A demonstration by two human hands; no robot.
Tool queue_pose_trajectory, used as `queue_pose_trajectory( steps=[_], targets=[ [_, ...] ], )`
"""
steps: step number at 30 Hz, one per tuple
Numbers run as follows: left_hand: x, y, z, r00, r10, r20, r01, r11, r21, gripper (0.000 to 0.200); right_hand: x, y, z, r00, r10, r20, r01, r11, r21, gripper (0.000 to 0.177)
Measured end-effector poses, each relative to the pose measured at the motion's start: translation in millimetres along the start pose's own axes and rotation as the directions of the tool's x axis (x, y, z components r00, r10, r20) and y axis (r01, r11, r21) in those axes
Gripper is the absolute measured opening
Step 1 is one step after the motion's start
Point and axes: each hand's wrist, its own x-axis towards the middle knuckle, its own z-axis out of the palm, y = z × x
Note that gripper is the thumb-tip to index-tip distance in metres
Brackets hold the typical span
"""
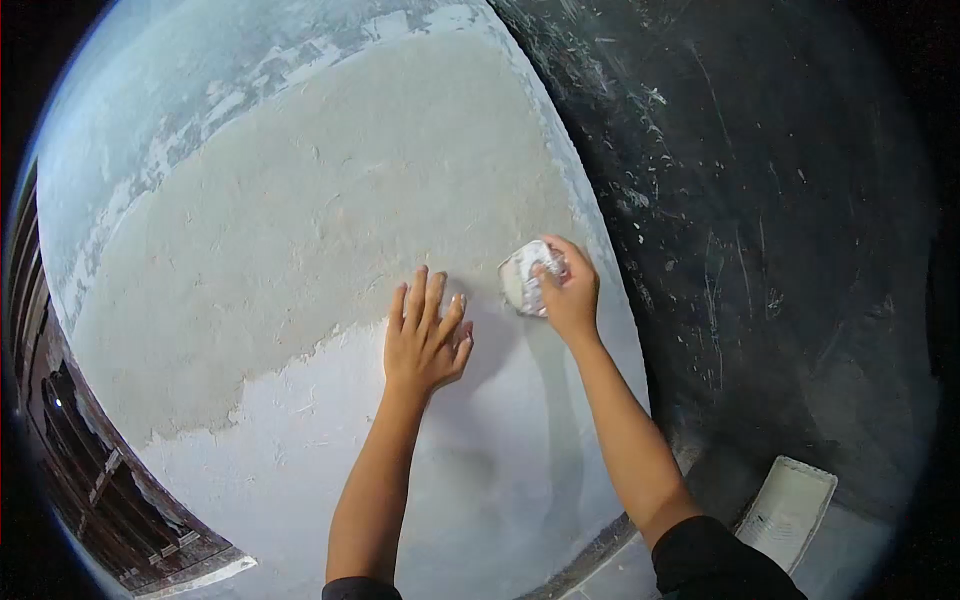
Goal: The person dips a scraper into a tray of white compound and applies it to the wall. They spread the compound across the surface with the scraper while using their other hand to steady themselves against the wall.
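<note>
My right hand (572,290) grips a flat, palm-sized pad (522,277), pale and smeared with white, against the large light panel (330,200). Its exact kind is not clear. Fingers wrap its right side, with the thumb across its face. To the left, my left hand (427,335) lies on the panel with fingers spread, holding nothing. The panel's upper part has a rough beige-grey coat; its lower part is smooth and white. An uneven border between the two runs close to my left fingers.
A white-stained paint tray (788,515) stands at the lower right. A dark, scratched surface (770,230) borders the panel on the right. Dark slatted woodwork (95,480) is at the lower left. Bluish, patchy white (220,70) covers the panel's upper left edge.
</note>
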Motion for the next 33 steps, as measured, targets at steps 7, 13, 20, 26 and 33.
queue_pose_trajectory(
  steps=[7, 13, 20, 26, 33],
  targets=[
    [0.2, -2.9, 1.9, 0.999, 0.028, -0.041, -0.029, 1.000, -0.004, 0.040, 5.5, -14.9, 4.1, 1.000, 0.013, -0.017, -0.012, 0.999, 0.036, 0.038],
    [0.0, -2.0, 1.2, 1.000, 0.020, 0.003, -0.020, 1.000, 0.009, 0.041, 16.6, 5.2, -3.8, 0.979, 0.132, -0.154, -0.119, 0.989, 0.093, 0.037],
    [0.0, -3.6, -2.9, 0.999, 0.023, 0.023, -0.023, 0.999, 0.030, 0.044, 28.4, 17.5, -18.3, 0.846, 0.365, -0.388, -0.331, 0.931, 0.153, 0.041],
    [0.2, -2.4, -4.1, 0.999, 0.014, -0.038, -0.016, 0.998, -0.067, 0.040, 11.8, 3.3, -32.8, 0.957, 0.229, -0.177, -0.223, 0.973, 0.052, 0.042],
    [4.3, 43.2, -1.4, 0.974, -0.126, -0.190, 0.054, 0.937, -0.344, 0.037, -3.8, -16.1, -72.9, 0.972, 0.223, -0.072, -0.222, 0.975, 0.014, 0.048]
  ],
)
